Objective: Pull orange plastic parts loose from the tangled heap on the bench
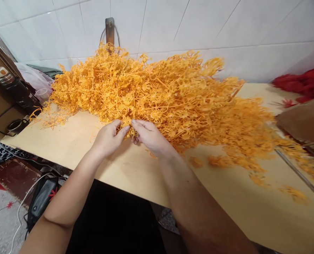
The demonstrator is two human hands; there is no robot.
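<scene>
A large heap of yellow-orange plastic flower sprigs [151, 91] spreads across the wooden tabletop [135, 169]. At its front edge my left hand [110, 137] is closed, thumb and fingers pinching a yellow flower sprig [130, 131]. Close on the right, my right hand [147, 134] pinches the same small cluster, its thumb and forefinger almost meeting the left thumb. The fingertips partly hide the sprig, and I cannot tell where it parts from the heap. Loose yellow pieces [220, 161] lie on the table to the right.
A white tiled wall [172, 24] stands behind the heap. At left are a dark vacuum flask [16, 88], a dark mug [16, 126] and a plastic bag [34, 77]. Red pieces [302, 83] and a brown cardboard piece [305, 121] sit at right. A white cable [20, 215] hangs below.
</scene>
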